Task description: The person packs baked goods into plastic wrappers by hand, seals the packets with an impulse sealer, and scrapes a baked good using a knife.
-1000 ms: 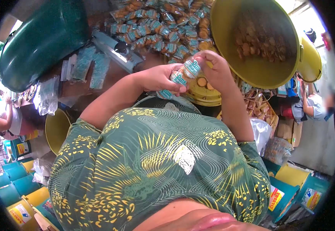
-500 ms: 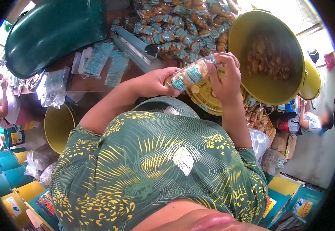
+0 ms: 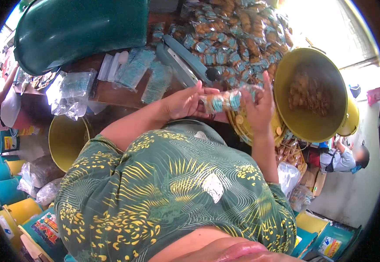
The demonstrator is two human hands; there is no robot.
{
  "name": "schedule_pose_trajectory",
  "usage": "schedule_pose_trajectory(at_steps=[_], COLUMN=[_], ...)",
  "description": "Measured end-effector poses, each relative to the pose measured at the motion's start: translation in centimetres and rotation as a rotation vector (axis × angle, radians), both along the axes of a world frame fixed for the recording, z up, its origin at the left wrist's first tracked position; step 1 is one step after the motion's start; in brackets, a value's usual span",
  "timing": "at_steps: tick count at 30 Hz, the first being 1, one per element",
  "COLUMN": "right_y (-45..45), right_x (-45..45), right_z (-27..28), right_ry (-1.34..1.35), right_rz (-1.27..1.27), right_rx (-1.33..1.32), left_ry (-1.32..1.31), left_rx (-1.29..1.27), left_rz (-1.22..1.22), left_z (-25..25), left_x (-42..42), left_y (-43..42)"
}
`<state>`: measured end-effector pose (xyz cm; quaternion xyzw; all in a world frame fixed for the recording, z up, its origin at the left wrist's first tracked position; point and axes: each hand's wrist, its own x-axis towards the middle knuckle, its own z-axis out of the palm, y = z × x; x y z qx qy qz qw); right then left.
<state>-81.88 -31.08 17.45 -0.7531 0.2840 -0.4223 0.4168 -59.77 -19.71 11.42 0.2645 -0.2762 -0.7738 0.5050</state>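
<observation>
A clear packet of round biscuits (image 3: 227, 101) with blue-green print lies level between my two hands, in front of my chest. My left hand (image 3: 186, 104) grips its left end with bent fingers, partly hidden behind the plastic. At the other end my right hand (image 3: 259, 105) pinches the packet with thumb and fingers, one finger pointing up. Just beyond the hands, on the brown table (image 3: 107, 94), stands a blue-grey bag sealer (image 3: 185, 61). Left of it lie flat stacks of printed empty bags (image 3: 157, 81). Behind is a heap of filled biscuit packets (image 3: 242, 39).
A large green tub (image 3: 83, 32) lies tilted at upper left. On the right, a yellow bucket (image 3: 345, 102) holds loose biscuits, beside a yellow lid (image 3: 242, 126). Another yellow bucket (image 3: 69, 144) stands by my left elbow. One person (image 3: 338, 157) works at right, another (image 3: 4, 98) at left.
My view has shifted, so the table's things appear further right. The packet has turned from slanted to nearly level, and its left end sits differently in my left hand's fingers.
</observation>
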Motion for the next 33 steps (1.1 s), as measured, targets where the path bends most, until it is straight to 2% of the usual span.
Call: schedule_pose_trajectory(at_steps=[1,2,4,7,10,12,13,15,17,19,23,26,27,30,33], right_y=[0.0,0.0,-0.4,-1.2,-1.3,-3.0,-4.2,-8.0,-10.7,-11.9,-5.3,-6.0,-5.9,-5.5,-4.7], right_x=[-0.1,0.0,0.5,2.5,5.2,6.4,7.1,7.6,6.3,5.4,5.4,7.0,7.3,7.0,7.1], right_z=[-1.5,-3.3,-6.0,-8.9,-8.4,-9.6,-10.2,-10.9,-10.8,-7.8,-0.3,-5.7,-7.4,-7.8,-7.6], right_ry=[-0.085,-0.165,-0.072,0.126,0.276,0.239,0.210,-0.047,-0.165,-0.180,0.153,0.286,0.366,0.137,0.102], right_rz=[0.013,0.024,0.015,-0.040,0.014,0.062,0.086,0.097,0.043,-0.065,0.062,-0.152,-0.196,-0.097,-0.078], right_rx=[0.058,0.125,0.095,0.011,-0.002,0.017,0.019,-0.193,-0.210,-0.054,-0.069,-0.478,-0.394,-0.266,-0.097], left_ry=[-0.087,-0.041,-0.122,-0.690,-0.709,-0.691,-0.685,-0.676,-0.631,-0.558,-0.573,-0.433,-0.467,-0.579,-0.675], left_rx=[0.007,0.024,0.058,0.008,0.031,0.092,0.136,0.152,0.119,0.135,0.187,0.108,0.119,0.157,0.160], left_rz=[-0.018,-0.021,-0.010,0.020,0.164,0.216,0.248,0.302,0.328,0.367,0.336,0.302,0.304,0.316,0.333], left_z=[-0.7,-1.7,-2.1,-2.4,-5.6,-5.9,-4.7,-4.0,-6.5,-6.3,-3.4,-6.3,-5.8,-4.5,-5.7], left_x=[-0.1,-0.2,-0.3,0.3,1.2,2.1,2.4,3.5,4.5,5.1,5.7,6.9,6.8,7.4,9.3], left_y=[-0.2,-0.3,-0.2,-0.3,-1.1,-1.2,-1.2,-1.7,-2.5,-2.5,-1.7,-2.3,-2.1,-1.0,-1.5])
